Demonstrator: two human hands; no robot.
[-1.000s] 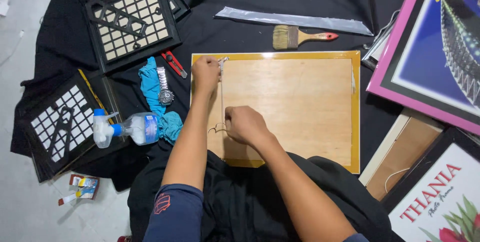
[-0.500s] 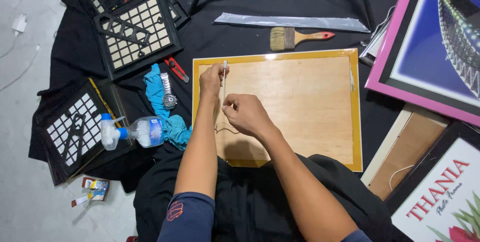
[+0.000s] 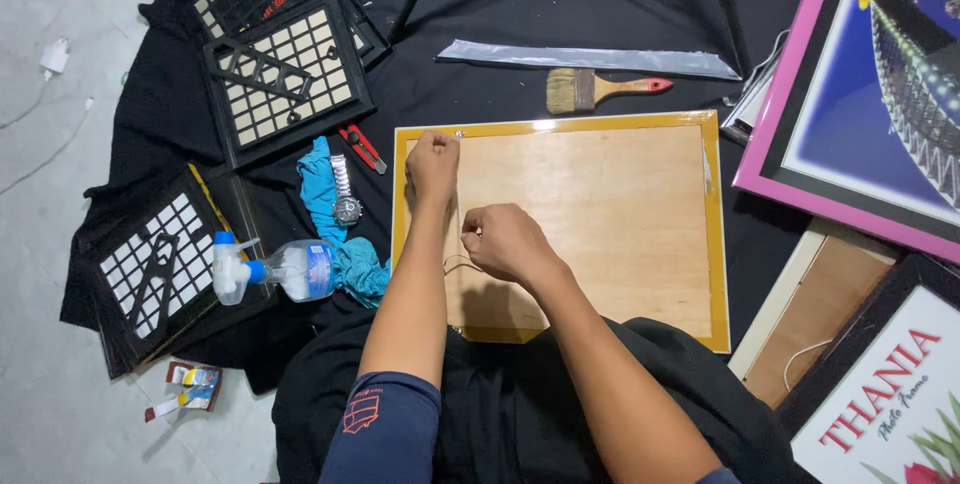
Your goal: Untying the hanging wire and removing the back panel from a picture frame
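Yellow-edged picture frame (image 3: 712,244) face down on black cloth (image 3: 480,84), plain wooden backing board (image 3: 600,224), smooth, rectangular. Left hand (image 3: 432,166) fisted at frame's top-left corner, fingers curled tight, contents not visible. Right hand (image 3: 505,242) lower on board's left side, fingertips pinched on thin hanging wire (image 3: 458,262), loop showing just left of it. Paintbrush (image 3: 592,90), wooden handle, red tip, above frame. Long grey strip (image 3: 590,60) beyond brush. Wristwatch (image 3: 345,194), teal rag (image 3: 335,234), clear spray bottle (image 3: 275,269), red cutter (image 3: 362,148) left of frame. Black grid frames (image 3: 285,79) further left. Pink-edged poster frame (image 3: 860,94) at right.
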